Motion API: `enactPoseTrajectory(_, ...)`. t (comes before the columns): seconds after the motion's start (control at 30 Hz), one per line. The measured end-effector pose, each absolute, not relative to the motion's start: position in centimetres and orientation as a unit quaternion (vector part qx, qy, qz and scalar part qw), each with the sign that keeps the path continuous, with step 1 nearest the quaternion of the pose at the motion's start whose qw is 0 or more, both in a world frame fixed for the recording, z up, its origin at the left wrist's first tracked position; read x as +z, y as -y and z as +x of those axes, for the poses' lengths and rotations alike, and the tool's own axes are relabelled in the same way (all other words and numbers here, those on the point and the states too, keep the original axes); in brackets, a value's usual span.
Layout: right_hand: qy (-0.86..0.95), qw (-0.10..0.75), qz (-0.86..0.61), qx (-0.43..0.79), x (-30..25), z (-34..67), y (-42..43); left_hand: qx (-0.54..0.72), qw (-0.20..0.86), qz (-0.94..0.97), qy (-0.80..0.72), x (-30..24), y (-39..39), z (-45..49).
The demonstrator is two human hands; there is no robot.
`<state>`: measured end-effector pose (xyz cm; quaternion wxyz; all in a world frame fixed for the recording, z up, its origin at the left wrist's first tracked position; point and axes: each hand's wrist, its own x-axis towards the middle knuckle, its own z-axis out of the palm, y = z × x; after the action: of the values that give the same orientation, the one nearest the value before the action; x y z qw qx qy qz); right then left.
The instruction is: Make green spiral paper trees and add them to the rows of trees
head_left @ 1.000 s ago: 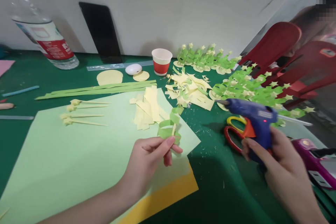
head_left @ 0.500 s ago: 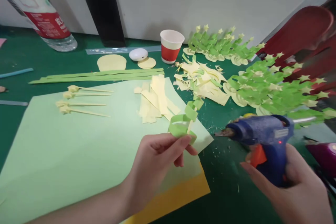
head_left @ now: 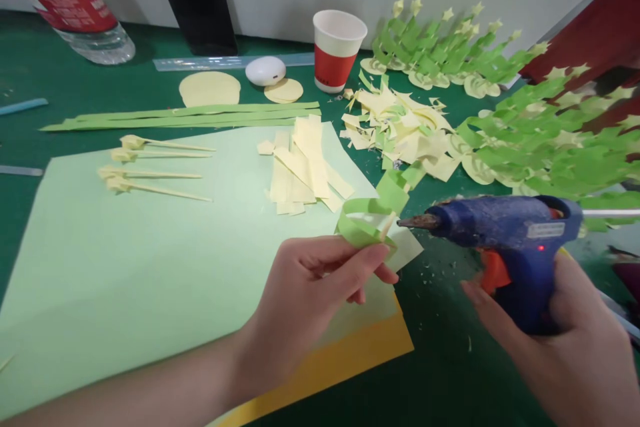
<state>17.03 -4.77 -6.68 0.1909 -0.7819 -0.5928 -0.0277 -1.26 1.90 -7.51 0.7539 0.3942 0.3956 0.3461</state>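
Between thumb and fingers, my left hand [head_left: 320, 293] pinches a curled green paper strip [head_left: 363, 221] wound around a thin pale stick [head_left: 387, 225]. My right hand [head_left: 570, 327] grips a blue glue gun [head_left: 505, 223] by its handle, below a red trigger [head_left: 495, 271]. The nozzle [head_left: 419, 221] points left, right beside the stick; whether it touches cannot be made out. A small red light glows on the gun. On the pale green sheet [head_left: 165, 267] under my left hand lie cream paper strips [head_left: 300, 167] and several pale sticks with star-like tops [head_left: 155, 173].
Long green strips [head_left: 185, 117], cream paper discs [head_left: 210, 89], a white oval case [head_left: 265, 71] and a red-and-white paper cup [head_left: 338, 53] stand behind the sheet. Paper scraps [head_left: 400, 123] and several finished-looking green spirals with stars [head_left: 550, 133] fill the right. A water bottle [head_left: 75, 7] is far left.
The glue gun's nozzle has come closer to the stick in my left hand. The view has shifted, so the background sits higher in the picture.
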Motion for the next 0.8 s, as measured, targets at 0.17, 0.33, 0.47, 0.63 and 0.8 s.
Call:
enactPoseTrajectory(0.17, 0.595, 0.192, -0.780, -0.019, -6.67, 17.33, 4.62, 0.346, 0.746, 0.403, -0.401, -7.32, -1.92, -1.27)
enactPoseTrajectory(0.33, 0.606, 0.176, -0.775, -0.042, -6.53, 17.26, 4.70, 0.350, 0.743, 0.407, -0.399, -7.30, -1.93, -1.33)
enactPoseTrajectory(0.47, 0.598, 0.165, -0.783, -0.051, -6.54, 17.19, 4.74, 0.348, 0.738, 0.413, -0.405, -7.42, -1.92, -1.33)
enactPoseTrajectory(0.63, 0.614, 0.158, -0.771, -0.058, -6.60, 17.52, 4.79, 0.351, 0.731, 0.423, -0.405, -7.44, -1.95, -1.24)
enactPoseTrajectory(0.8, 0.592, 0.157, -0.789, -0.050, -6.46, 17.55, 4.84, 0.349, 0.729, 0.425, -0.409, -7.34, -2.01, -1.29)
